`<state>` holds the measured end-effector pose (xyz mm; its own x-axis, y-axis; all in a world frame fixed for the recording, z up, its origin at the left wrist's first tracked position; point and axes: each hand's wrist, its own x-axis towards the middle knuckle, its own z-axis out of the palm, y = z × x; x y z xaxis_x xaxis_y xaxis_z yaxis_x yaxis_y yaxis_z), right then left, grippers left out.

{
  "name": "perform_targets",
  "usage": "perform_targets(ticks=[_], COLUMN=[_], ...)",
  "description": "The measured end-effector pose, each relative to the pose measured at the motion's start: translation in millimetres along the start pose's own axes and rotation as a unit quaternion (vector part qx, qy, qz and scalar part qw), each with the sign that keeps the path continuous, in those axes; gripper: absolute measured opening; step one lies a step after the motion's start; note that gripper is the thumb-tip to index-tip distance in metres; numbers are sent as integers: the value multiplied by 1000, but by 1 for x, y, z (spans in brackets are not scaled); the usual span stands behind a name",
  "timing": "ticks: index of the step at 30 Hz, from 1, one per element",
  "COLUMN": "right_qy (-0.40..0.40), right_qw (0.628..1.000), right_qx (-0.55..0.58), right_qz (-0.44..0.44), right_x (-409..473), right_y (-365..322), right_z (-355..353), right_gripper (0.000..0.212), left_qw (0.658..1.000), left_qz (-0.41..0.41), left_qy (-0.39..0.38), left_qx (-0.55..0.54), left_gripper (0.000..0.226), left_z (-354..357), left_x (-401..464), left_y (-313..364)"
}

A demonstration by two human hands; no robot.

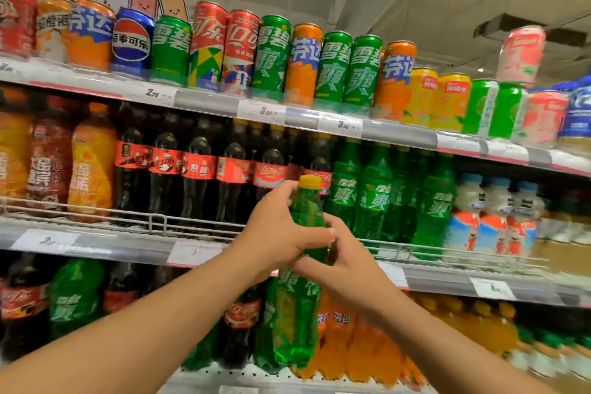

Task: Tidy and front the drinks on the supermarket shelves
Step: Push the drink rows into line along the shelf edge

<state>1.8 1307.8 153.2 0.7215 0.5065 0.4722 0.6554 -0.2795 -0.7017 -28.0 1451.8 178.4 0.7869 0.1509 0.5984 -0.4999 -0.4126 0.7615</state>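
Note:
A green soda bottle (302, 307) with a yellow cap is held upright in front of the middle shelf. My left hand (278, 230) grips its upper body from the left, fingers wrapped across the front. My right hand (345, 269) holds the bottle's waist from the right, fingers curled toward it. Behind the bottle, the middle shelf holds dark cola bottles (195, 179) on the left and green soda bottles (374, 195) on the right. The label of the held bottle is partly hidden by my hands.
The top shelf carries a row of cans (271, 57) in red, green, orange and blue. Orange bottles (92, 163) stand at the middle shelf's left, white-and-blue bottles (492, 214) at its right. A wire rail (160, 221) edges the middle shelf. The bottom shelf holds mixed bottles (351, 345).

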Motion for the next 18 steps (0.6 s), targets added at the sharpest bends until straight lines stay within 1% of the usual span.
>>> perform_targets(ticks=[5, 7, 9, 11, 12, 14, 15, 17, 18], right_qy=[67, 83, 102, 126, 142, 189, 214, 255, 271], right_qw=[996, 995, 992, 990, 989, 981, 974, 961, 955], right_qx=[-50, -60, -66, -53, -27, 29, 51, 92, 104], right_qz=[6, 2, -17, -29, -28, -35, -45, -59, -63], right_x=[-11, -16, -20, -23, -24, -22, -20, -11, -6], right_y=[24, 34, 44, 54, 60, 69, 73, 78, 81], right_z=[-35, -53, -73, -94, -106, -131, -144, -169, -180], right_gripper=[67, 72, 69, 72, 76, 74, 71, 69, 70], left_qw=[999, 998, 994, 987, 986, 976, 960, 914, 885], left_qz=[31, 38, 49, 90, 109, 156, 182, 208, 205], left_qy=[-9, -42, -99, -131, -121, -62, -34, -11, -9], left_qx=[30, 32, 14, 7, 30, 142, 211, 347, 418], left_gripper=[50, 56, 61, 53, 52, 53, 55, 65, 71], left_z=[46, 62, 74, 83, 85, 89, 90, 92, 93], left_x=[5, 9, 15, 28, 37, 61, 73, 96, 107], left_y=[12, 17, 27, 38, 44, 52, 55, 59, 59])
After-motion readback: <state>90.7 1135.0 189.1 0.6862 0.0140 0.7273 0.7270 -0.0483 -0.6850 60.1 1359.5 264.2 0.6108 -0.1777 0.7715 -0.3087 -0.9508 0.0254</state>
